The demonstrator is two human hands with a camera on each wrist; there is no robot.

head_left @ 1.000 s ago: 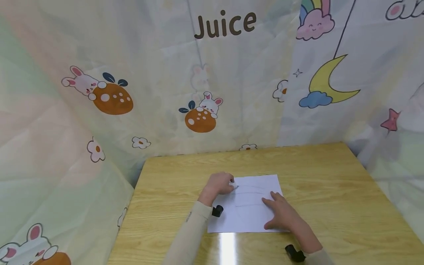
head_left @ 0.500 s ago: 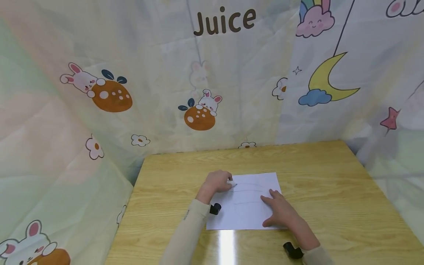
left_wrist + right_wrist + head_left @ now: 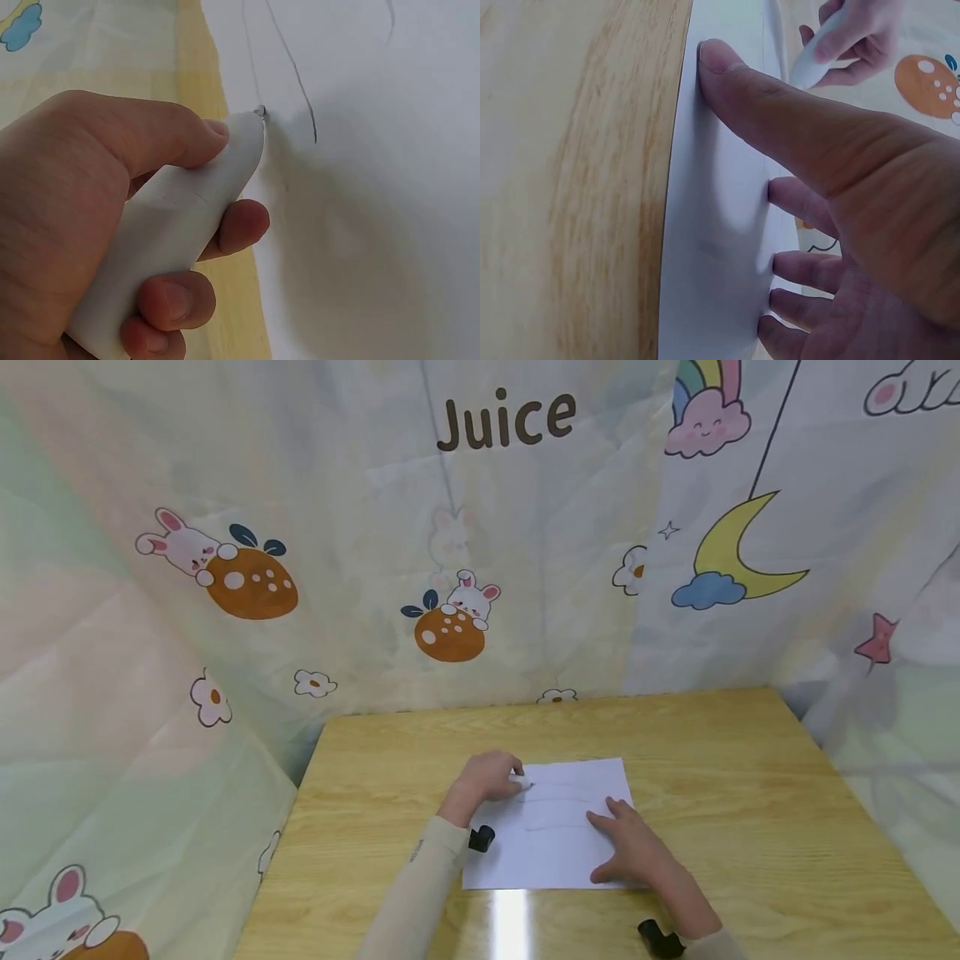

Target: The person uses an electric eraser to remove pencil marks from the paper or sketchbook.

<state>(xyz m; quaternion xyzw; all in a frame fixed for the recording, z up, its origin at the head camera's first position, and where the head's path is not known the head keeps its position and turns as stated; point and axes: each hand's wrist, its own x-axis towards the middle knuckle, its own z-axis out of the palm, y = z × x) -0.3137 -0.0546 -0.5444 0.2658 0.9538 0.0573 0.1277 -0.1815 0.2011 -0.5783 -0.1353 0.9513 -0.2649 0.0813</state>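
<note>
A white sheet of paper [image 3: 555, 856] lies on the table, with several thin dark curved lines across its upper part. My left hand [image 3: 487, 779] is at the sheet's upper left; in the left wrist view its thumb and curled fingers grip a thick white pen-like tool [image 3: 169, 217], whose dark tip [image 3: 260, 112] is at the end of a faint line. My right hand [image 3: 636, 850] rests spread on the sheet's right side. The right wrist view shows its thumb [image 3: 724, 60] near the paper's edge and the fingertips touching the paper [image 3: 712, 225].
The wooden table [image 3: 750, 793] extends around the sheet, and bright light reflects off its front part. A printed curtain [image 3: 360, 552] hangs behind and beside it. Black devices are at the left wrist [image 3: 482, 838] and the right wrist [image 3: 660, 938].
The head view has shifted slightly. Against the paper, both hands stay in nearly the same places, and my left hand still grips the white tool.
</note>
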